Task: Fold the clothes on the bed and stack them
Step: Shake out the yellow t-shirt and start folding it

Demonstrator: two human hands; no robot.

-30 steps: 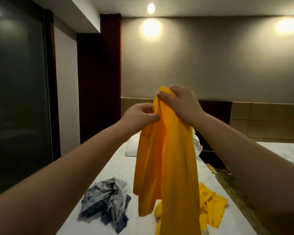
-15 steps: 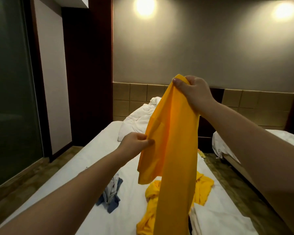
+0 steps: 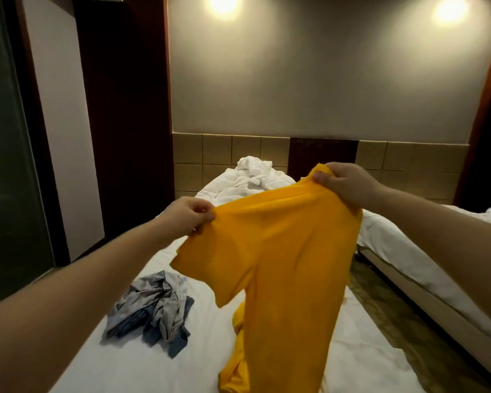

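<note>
A yellow T-shirt (image 3: 289,251) hangs in the air above the bed, stretched between both hands. My left hand (image 3: 192,215) pinches its top edge on the left, near a short sleeve. My right hand (image 3: 340,181) grips the other top corner, higher and to the right. The shirt's body drops down to the white bed (image 3: 119,364). A second yellow garment (image 3: 236,361) lies crumpled on the bed, mostly hidden behind the hanging shirt. A crumpled grey and blue garment (image 3: 153,310) lies on the bed to the left.
A rumpled white duvet and pillow (image 3: 250,177) sit at the head of the bed by the tiled headboard wall. A second white bed (image 3: 408,251) stands to the right across a narrow strip of floor (image 3: 403,324). A dark glass panel (image 3: 9,165) lines the left side.
My hands have moved apart and lower, spreading the shirt wide where it hung in a narrow bunch. My left hand now holds the top edge near the sleeve.
</note>
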